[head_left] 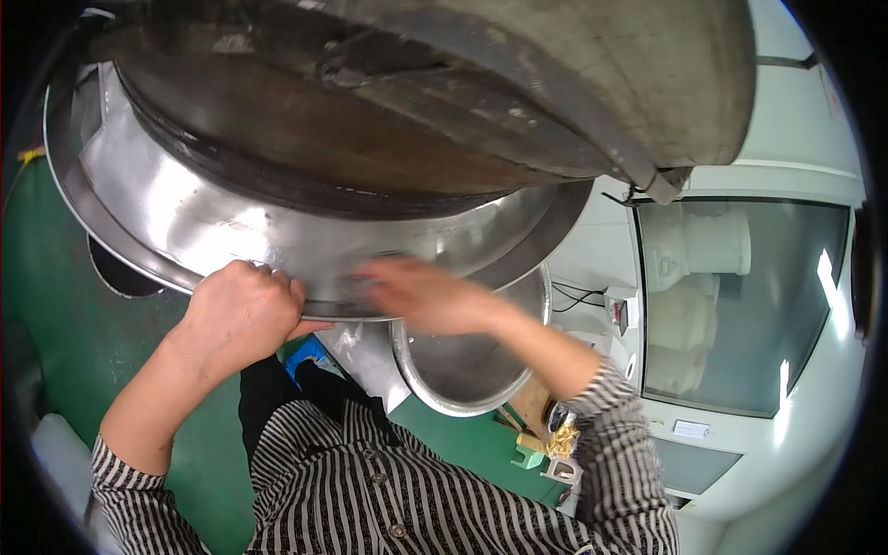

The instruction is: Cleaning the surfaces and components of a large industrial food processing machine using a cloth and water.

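Observation:
A large steel ring-shaped trough [176, 203] with a flanged rim surrounds the base of a dark, stained metal body [416, 120] that fills the upper view. My left hand [242, 310] is closed over the trough's near rim, with fingers curled round it. My right hand [416, 291] is over the near part of the trough, right of my left hand. It is blurred by motion, and a dark smear at its fingertips is too unclear to name or to tell whether it is held.
Below the trough at right stands a round metal pot [462, 370]. To the right are a wall with a glass window [777, 305], cables and assorted small items near a wooden board [529, 404]. The green floor [65, 268] shows at left and below.

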The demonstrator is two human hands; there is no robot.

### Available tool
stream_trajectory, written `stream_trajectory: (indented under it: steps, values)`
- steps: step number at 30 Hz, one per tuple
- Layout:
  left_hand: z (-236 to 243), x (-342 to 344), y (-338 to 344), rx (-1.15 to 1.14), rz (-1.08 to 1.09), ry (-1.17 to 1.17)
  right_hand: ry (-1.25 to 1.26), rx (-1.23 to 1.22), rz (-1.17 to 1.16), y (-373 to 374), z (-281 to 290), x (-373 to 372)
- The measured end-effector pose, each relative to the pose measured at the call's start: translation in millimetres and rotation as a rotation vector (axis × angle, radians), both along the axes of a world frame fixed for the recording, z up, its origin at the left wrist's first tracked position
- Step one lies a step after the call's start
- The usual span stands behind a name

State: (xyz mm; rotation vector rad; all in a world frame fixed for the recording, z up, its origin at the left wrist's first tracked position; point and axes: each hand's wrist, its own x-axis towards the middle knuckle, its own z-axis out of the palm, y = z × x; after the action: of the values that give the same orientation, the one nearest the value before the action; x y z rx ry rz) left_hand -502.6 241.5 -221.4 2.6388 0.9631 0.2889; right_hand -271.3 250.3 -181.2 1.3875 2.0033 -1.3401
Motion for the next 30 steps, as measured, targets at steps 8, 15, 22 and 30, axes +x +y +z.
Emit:
stream_trajectory:
  steps: [8,15,22,30]
  values:
    - [0,-17,-3,0.033,0.024,0.11,-0.258,-0.042,0.156,22,-10,27]
    - [1,-1,1,0.098,0.029,0.01,-1.002,0.554,0.334,85,-11,251]
    - [-3,-8,-2,0.177,0.026,0.042,-0.659,0.149,0.219,72,3,159]
    - [-9,-4,6,0.196,0.007,0.054,0.423,0.012,0.003,19,-33,-9]
